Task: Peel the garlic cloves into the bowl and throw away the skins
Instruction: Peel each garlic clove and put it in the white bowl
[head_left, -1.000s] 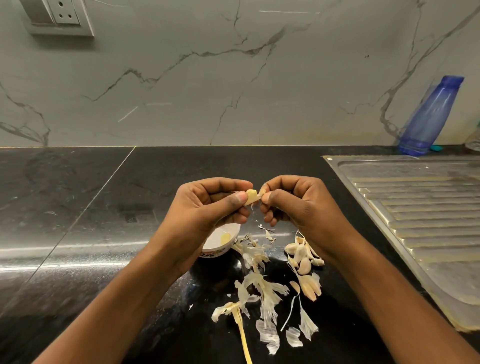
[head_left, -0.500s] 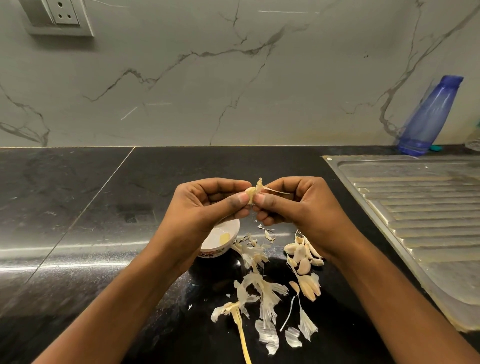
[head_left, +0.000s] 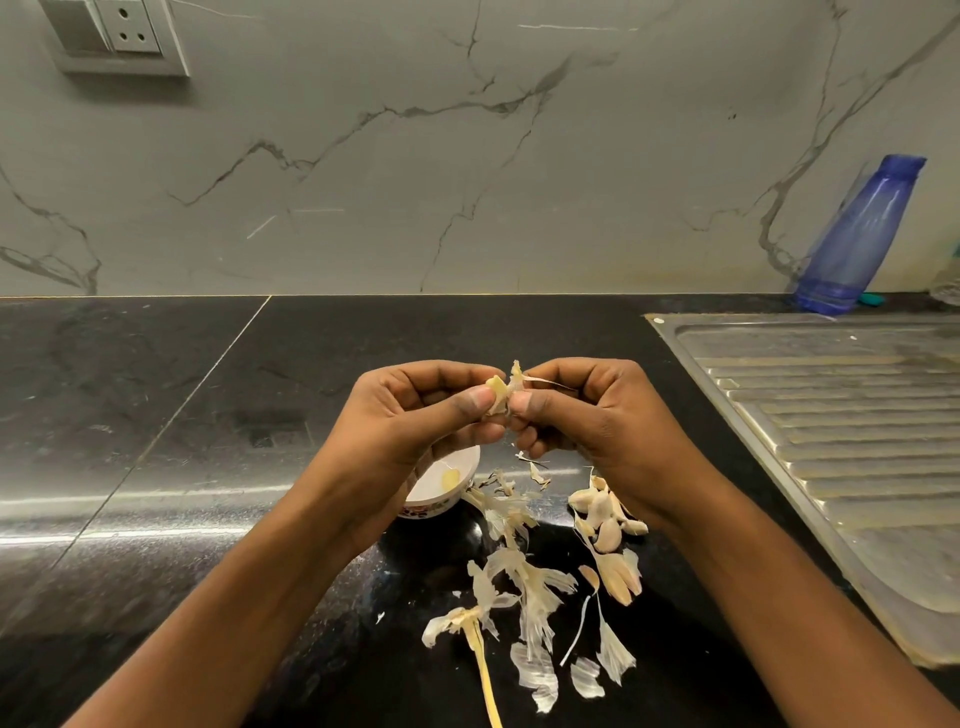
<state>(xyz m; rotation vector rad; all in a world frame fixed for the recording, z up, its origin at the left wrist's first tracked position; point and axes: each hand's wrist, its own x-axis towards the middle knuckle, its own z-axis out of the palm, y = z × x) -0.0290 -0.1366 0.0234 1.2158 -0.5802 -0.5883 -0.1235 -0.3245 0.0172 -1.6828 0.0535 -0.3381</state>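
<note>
**Change since a second ago:** hands drawn closer, thumbs now almost touching. A strip of skin stands up off the clove and trails right over the right knuckles.

**Left hand** (head_left: 410, 415): raised above the counter (head_left: 208, 415), thumb and forefinger pinching the garlic clove (head_left: 496, 392), whose pale flesh is partly bare.

**Right hand** (head_left: 597, 415): just beside the left, thumb and fingers pinching the loosened skin (head_left: 519, 376), which looks still attached to the clove.

**Bowl** (head_left: 426, 512): below the left hand and partly hidden by it. One peeled clove (head_left: 451, 478) shows inside; the rest of the inside is hidden.

**Unpeeled cloves** (head_left: 602, 514): a small heap on the counter under the right hand.

**Shed skins** (head_left: 524, 577): scattered on the counter near the body, with a dry stem (head_left: 483, 665).

**Progress, as judged:** early. One clove is bowled and one is half stripped. The heap is still to be peeled and no skins have been discarded. No bin is in view.
</note>
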